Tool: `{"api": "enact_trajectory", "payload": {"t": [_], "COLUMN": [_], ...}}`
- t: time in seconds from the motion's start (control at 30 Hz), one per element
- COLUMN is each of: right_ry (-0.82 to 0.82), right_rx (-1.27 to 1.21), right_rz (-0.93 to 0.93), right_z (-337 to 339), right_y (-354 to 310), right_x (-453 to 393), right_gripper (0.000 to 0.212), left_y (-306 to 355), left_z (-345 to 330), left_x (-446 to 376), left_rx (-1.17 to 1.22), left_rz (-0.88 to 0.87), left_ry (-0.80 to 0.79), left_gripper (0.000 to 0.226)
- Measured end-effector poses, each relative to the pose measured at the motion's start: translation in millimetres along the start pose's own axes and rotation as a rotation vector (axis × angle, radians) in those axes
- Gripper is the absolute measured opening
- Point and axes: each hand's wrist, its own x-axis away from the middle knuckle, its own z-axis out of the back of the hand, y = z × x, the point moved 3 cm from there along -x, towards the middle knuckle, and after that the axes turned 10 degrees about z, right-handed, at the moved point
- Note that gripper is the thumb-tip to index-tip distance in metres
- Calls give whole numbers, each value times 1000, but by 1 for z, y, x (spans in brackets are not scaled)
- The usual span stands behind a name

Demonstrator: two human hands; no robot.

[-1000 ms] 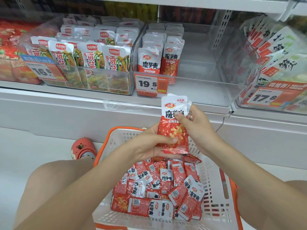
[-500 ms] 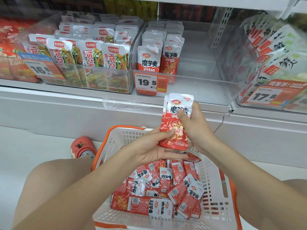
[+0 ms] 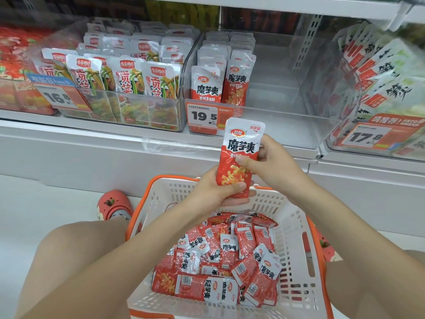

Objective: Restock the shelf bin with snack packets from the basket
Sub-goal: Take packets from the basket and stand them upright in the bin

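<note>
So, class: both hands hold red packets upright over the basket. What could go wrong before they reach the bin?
1. The packets look like a stack; the back ones may slip from the left hand into the basket.
2. Pushing them into the bin could topple the standing rows.

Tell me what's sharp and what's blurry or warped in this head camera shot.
Head view: the held packet and basket read sharply, its print legible; the packets at far right and far left smear with blur; the shelf edge slants and bows from wide-angle distortion; the clear bin front looks hazy; lighting is even, without hard shadows.
</note>
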Motion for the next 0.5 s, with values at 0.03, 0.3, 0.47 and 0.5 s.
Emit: {"api": "enact_trajectory", "payload": {"t": [0.03, 0.3, 0.47, 0.5], "right_ry": [-10, 420, 360, 321], "right_rx": [0, -23, 107, 111], "right_rz": [13, 222, 49, 11], "right_z": [2, 75, 71, 62], "right_y": [-4, -56, -21, -13], "right_x": [-2, -84, -167, -180], "right_gripper": [30, 25, 30, 32], "left_y": [4, 70, 88, 89], "left_z": [1, 46, 68, 69], "left_x": [-2, -29, -44, -46], "left_rx": [-48, -772, -940, -970], "left_rz": [-16, -384, -413, -422], "left_ry": [35, 379, 473, 472], "left_gripper": [36, 32, 26, 26]}}
